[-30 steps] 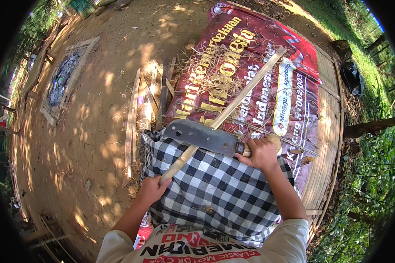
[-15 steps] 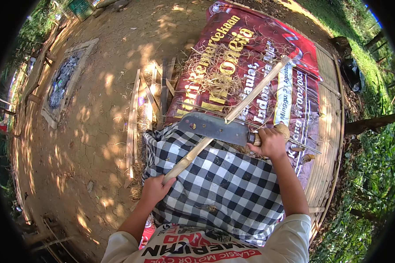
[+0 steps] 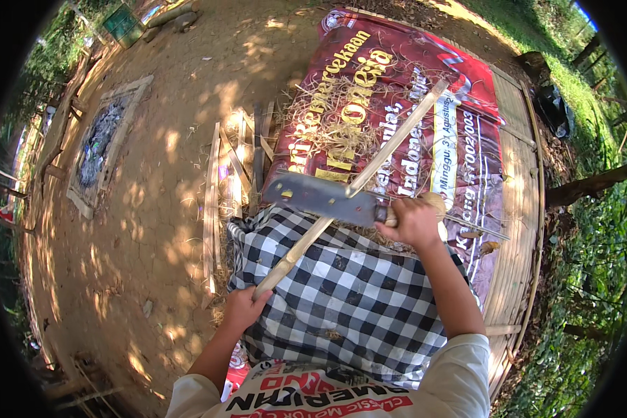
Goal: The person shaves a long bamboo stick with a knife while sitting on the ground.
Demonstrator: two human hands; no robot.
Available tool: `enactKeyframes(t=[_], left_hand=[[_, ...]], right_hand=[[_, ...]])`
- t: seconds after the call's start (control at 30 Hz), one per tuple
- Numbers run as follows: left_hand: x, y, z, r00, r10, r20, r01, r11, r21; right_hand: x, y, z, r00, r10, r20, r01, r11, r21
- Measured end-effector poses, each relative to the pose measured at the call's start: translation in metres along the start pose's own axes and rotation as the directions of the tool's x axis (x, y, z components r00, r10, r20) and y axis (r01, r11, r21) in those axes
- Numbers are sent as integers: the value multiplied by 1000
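Observation:
My right hand (image 3: 418, 221) is closed round the wooden handle of a machete (image 3: 320, 198), whose broad dark blade points left. Beneath or against the blade runs a long pale bamboo strip (image 3: 403, 132), slanting from lower left to upper right; the blade hides its middle. The near end of that strip is gripped by my left hand (image 3: 242, 308). A black-and-white checked cloth (image 3: 348, 292) covers my lap under both forearms. Beyond it lies a dark red printed banner (image 3: 313, 150), strewn with thin curly bamboo shavings (image 3: 334, 125).
The banner lies on a bamboo slat platform (image 3: 515, 209). Split bamboo strips (image 3: 211, 209) lie on the bare earth to the left. Farther left is an ash-filled pit (image 3: 99, 143) with a raised border. A green container (image 3: 123, 26) stands at the far left; greenery lines the right.
The machete and my right hand have shifted slightly left, with the blade a little farther up the strip and blurred by motion. My left hand keeps its hold, a touch lower.

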State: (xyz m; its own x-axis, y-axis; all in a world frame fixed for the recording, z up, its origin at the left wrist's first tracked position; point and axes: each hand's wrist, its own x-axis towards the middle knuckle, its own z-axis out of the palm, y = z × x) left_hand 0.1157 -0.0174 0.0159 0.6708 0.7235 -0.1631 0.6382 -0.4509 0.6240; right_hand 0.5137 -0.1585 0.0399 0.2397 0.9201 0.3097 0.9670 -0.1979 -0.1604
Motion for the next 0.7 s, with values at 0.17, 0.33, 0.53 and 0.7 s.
enactKeyframes(t=[0.17, 0.33, 0.53, 0.7], left_hand=[[13, 8, -3, 998, 28, 53, -32, 997, 66], [4, -1, 0, 1000, 7, 25, -8, 998, 64], [1, -12, 1, 999, 9, 42, -9, 1000, 8], [6, 3, -2, 997, 9, 82, -15, 997, 71]], right_hand=[[-20, 7, -1, 986, 161, -40, -163, 984, -72], [-11, -58, 6, 971, 209, 117, -215, 976, 40], [-3, -38, 1, 989, -151, -7, 151, 989, -13], [-16, 45, -28, 962, 272, -5, -269, 950, -156]])
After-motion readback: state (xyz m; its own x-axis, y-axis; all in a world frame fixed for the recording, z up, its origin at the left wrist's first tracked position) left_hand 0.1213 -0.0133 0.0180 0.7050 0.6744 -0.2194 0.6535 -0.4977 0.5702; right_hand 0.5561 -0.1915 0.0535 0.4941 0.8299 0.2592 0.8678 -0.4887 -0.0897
